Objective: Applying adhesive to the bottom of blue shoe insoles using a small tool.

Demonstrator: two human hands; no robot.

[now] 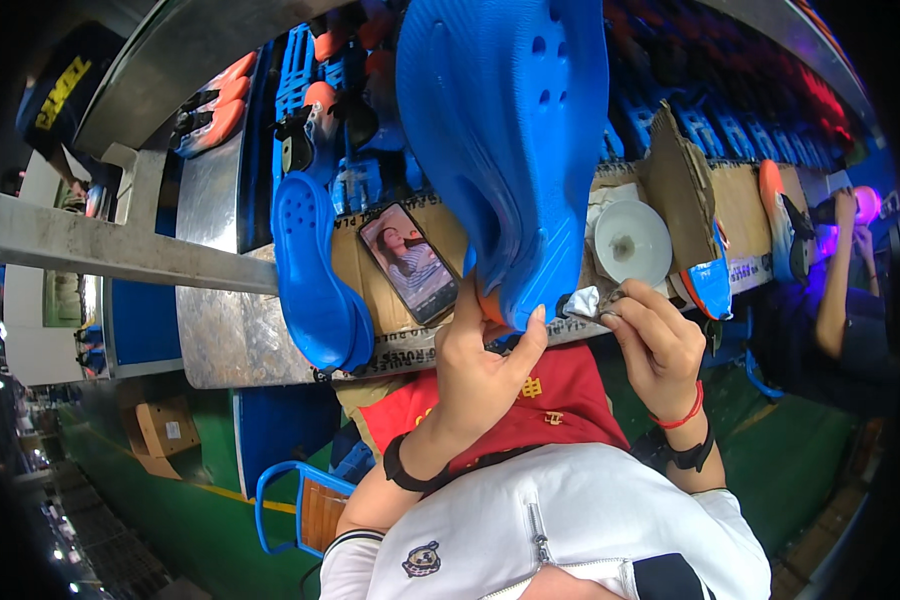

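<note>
My left hand (482,358) grips the heel end of a big blue foam clog (505,140) and holds it up close to the camera, sole side toward me. An orange part shows at the heel under my fingers. My right hand (658,345) pinches a small grey-white cloth or brush tip (585,301) against the clog's lower edge. A second blue clog (315,265) lies on the bench to the left, untouched.
A phone (410,263) with a lit screen lies on cardboard (745,205) covering the metal bench (225,340). A white dish (632,242) stands behind my right hand. More blue and orange clogs (220,100) fill racks behind. Another person's arm (838,280) is at right.
</note>
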